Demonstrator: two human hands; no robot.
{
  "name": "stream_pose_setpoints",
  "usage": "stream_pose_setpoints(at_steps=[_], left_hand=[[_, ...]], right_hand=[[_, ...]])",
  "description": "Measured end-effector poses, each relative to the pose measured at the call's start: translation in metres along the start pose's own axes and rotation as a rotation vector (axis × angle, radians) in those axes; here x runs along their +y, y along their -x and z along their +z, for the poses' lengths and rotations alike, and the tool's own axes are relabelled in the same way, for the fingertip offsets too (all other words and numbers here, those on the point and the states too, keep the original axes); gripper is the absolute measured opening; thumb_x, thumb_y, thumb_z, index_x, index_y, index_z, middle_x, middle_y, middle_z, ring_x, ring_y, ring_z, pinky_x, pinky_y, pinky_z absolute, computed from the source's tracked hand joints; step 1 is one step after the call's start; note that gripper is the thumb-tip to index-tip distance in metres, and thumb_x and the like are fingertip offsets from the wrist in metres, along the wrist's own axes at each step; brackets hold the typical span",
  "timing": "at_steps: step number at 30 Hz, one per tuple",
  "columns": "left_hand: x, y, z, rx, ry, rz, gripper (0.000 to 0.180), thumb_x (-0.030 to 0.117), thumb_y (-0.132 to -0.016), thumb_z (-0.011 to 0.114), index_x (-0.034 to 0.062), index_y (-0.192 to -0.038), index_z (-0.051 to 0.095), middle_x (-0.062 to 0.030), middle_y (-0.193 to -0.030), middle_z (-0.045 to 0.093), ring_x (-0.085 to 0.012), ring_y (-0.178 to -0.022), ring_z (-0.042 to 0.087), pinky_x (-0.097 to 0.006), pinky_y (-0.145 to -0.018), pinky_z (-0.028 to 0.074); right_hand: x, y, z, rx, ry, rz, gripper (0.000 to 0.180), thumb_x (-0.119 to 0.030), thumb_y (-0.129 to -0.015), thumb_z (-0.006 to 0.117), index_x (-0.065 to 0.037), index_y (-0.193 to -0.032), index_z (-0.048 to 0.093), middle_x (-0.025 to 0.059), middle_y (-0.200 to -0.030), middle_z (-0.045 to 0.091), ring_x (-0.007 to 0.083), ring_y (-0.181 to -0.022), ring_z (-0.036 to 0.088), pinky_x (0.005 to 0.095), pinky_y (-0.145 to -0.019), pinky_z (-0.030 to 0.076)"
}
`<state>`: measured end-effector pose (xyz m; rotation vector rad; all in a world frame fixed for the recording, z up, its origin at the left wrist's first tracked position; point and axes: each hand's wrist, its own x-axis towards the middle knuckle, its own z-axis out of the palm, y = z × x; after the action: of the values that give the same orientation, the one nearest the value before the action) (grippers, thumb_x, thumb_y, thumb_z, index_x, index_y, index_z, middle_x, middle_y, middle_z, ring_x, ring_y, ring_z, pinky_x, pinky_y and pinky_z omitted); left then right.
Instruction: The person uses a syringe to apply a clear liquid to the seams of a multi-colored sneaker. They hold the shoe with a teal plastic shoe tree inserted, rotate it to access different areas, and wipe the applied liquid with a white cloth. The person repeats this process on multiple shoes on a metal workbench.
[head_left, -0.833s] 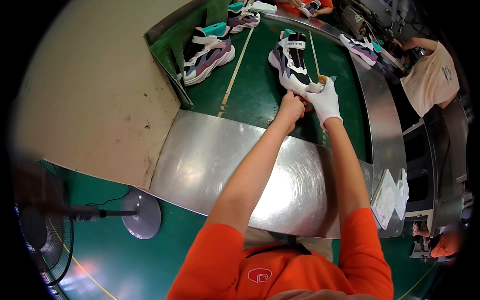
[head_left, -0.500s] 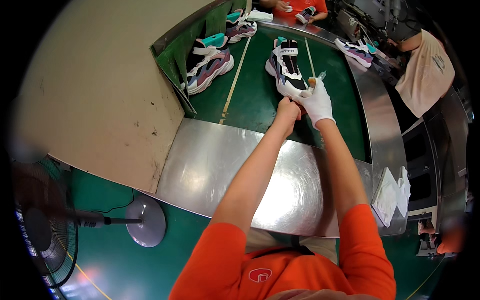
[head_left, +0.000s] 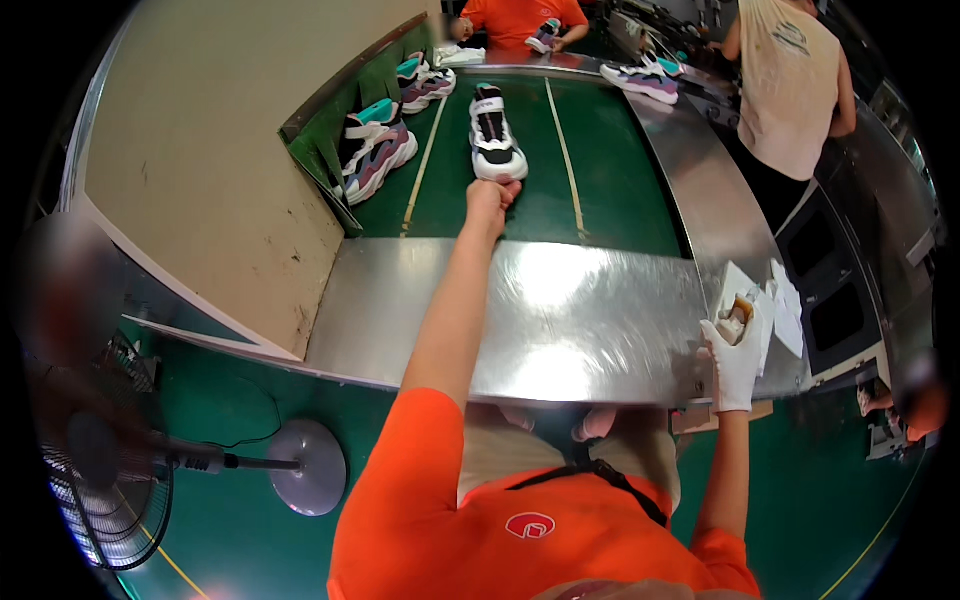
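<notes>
A black-and-white sneaker (head_left: 497,140) with a strap lies on the green conveyor belt, its toe toward me. My bare left hand (head_left: 490,205) is closed at the toe, with fingers curled against the front of the sole. In a white glove, my right hand (head_left: 735,362) is over the metal edge at the right, beside a white cloth (head_left: 732,282). Its fingers are curled around a small whitish and amber thing (head_left: 737,318), whose kind I cannot make out.
Two more sneakers (head_left: 378,155) (head_left: 427,84) lean along the green guard at left. Another sneaker (head_left: 640,82) sits on the right metal rim. A co-worker in orange (head_left: 520,22) handles a shoe at the far end; another person (head_left: 790,85) stands right. A fan (head_left: 110,490) stands at left.
My right hand has moved from the sneaker's toe to the white cloth at the right. My left hand stays at the toe. The view has shifted, so the scene sits differently.
</notes>
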<state>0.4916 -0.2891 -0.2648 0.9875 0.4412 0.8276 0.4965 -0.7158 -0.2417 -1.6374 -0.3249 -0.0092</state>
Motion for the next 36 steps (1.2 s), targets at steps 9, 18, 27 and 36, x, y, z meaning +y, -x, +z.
stream_pose_setpoints(at_steps=[9,18,27,36], left_hand=[[-0.024,0.101,0.008,-0.217,-1.694,0.685,0.049,0.007,-0.084,0.05,-0.0047,-0.132,0.051,-0.0312,-0.139,0.046,-0.041,-0.126,0.048,-0.05,-0.11,0.034],[0.02,0.249,0.062,-0.923,-1.0,0.011,0.041,0.022,-0.096,0.055,0.0025,-0.132,0.057,-0.0153,-0.127,0.063,-0.0228,-0.117,0.059,-0.034,-0.098,0.046],[0.037,0.185,0.083,-0.953,-0.073,-0.611,0.055,0.038,-0.104,0.04,-0.0069,-0.134,0.048,-0.0208,-0.134,0.054,-0.0287,-0.124,0.054,-0.041,-0.104,0.044],[0.094,0.187,0.008,-0.644,0.134,-0.661,0.051,0.04,-0.105,0.034,-0.0049,-0.113,0.057,-0.0253,-0.129,0.056,-0.0333,-0.122,0.054,-0.044,-0.106,0.042]], right_hand=[[-0.016,0.066,-0.073,-0.277,-0.096,0.221,0.054,-0.004,-0.076,0.077,-0.005,-0.124,0.052,0.0027,-0.078,0.059,0.0074,-0.058,0.054,0.02,-0.047,0.042],[-0.032,0.076,-0.101,-0.633,-0.58,0.371,0.065,-0.006,-0.068,0.073,0.0,-0.128,0.049,0.0145,-0.103,0.058,0.0253,-0.091,0.065,0.0331,-0.069,0.056],[-0.032,0.043,0.036,-0.795,-1.413,0.637,0.036,-0.033,-0.091,0.064,-0.011,-0.118,0.055,0.0133,-0.112,0.055,0.0328,-0.105,0.056,0.0441,-0.085,0.051],[-0.105,0.081,0.128,-0.645,-1.135,0.769,0.014,-0.018,-0.097,0.055,-0.009,-0.108,0.054,0.0079,-0.093,0.053,0.0184,-0.077,0.055,0.03,-0.063,0.05]])
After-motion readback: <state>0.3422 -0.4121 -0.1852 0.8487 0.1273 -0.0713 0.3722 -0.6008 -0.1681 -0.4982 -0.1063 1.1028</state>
